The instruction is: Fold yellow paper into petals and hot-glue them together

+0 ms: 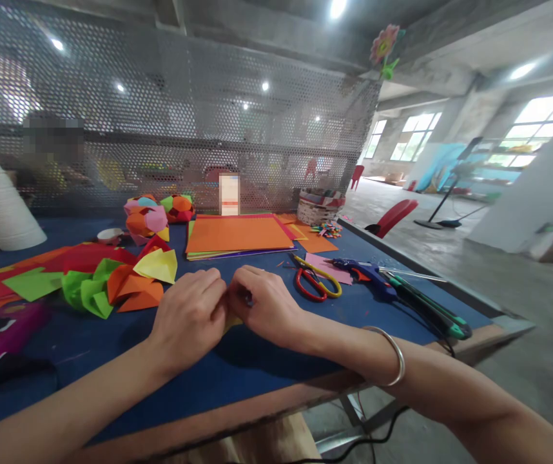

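My left hand and my right hand meet above the blue table near its front edge, fingers closed. Between them shows a bit of yellow paper, mostly hidden by the fingers. Left of my left hand lie folded paper pieces: green, orange and yellow. Beyond my hands is a stack of coloured sheets with orange on top. Scissors with red and yellow handles rest to the right of my right hand.
At right lie a blue glue gun and a green-black cutter. Paper balls, a woven basket and small coloured bits stand farther back. White cups and a purple object are at left. A mesh screen rises behind.
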### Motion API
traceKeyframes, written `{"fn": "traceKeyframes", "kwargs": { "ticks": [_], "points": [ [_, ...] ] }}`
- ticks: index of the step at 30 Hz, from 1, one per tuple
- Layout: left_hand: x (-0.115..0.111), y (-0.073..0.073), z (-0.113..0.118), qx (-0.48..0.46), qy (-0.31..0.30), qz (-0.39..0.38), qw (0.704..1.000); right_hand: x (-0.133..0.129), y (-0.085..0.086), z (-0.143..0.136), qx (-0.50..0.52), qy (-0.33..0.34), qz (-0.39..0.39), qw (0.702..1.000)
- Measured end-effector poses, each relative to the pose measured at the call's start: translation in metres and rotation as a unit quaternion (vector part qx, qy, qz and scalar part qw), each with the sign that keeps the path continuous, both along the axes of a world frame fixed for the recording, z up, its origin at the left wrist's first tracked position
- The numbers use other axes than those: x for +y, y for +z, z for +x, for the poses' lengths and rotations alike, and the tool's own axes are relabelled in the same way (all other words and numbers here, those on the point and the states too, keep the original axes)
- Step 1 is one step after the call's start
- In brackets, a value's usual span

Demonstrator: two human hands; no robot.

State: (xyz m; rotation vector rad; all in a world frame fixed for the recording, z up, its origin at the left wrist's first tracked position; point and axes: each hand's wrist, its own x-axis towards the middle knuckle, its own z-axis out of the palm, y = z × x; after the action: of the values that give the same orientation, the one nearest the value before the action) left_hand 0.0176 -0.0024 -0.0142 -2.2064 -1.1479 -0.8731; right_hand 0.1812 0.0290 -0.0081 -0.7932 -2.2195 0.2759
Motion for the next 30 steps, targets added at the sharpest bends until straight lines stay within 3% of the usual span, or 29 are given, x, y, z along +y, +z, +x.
{"fn": "traceKeyframes", "kwargs": {
  "ticks": [4, 9, 13, 17, 22, 26, 30],
  "points": [
    [0.006, 0.007, -0.005, -0.149, 0.003, -0.098, 0.984, 0.002, 0.002, -0.002, 0.069, 0.009, -0.065, 0.995],
    [0.013, 0.018, -0.010, -0.312, 0.023, -0.170, 0.934, 0.004, 0.000, -0.005, 0.064, -0.028, -0.216, 0.974],
    [0.014, 0.018, -0.011, -0.387, 0.039, -0.247, 0.888, 0.012, -0.003, -0.004, 0.099, -0.045, -0.204, 0.973],
    [0.018, 0.012, -0.010, -0.394, -0.003, -0.330, 0.858, 0.020, -0.003, 0.002, 0.129, -0.047, -0.184, 0.973],
    [0.019, 0.010, -0.008, -0.380, -0.070, -0.379, 0.841, 0.022, -0.005, 0.005, 0.086, -0.003, -0.147, 0.985],
    [0.020, 0.010, -0.011, -0.356, -0.050, -0.393, 0.846, 0.019, -0.007, 0.003, 0.063, 0.033, -0.148, 0.986],
    [0.019, 0.011, -0.013, -0.395, -0.051, -0.402, 0.825, 0.017, -0.005, 0.003, 0.084, 0.033, -0.158, 0.983]
  ]
}}
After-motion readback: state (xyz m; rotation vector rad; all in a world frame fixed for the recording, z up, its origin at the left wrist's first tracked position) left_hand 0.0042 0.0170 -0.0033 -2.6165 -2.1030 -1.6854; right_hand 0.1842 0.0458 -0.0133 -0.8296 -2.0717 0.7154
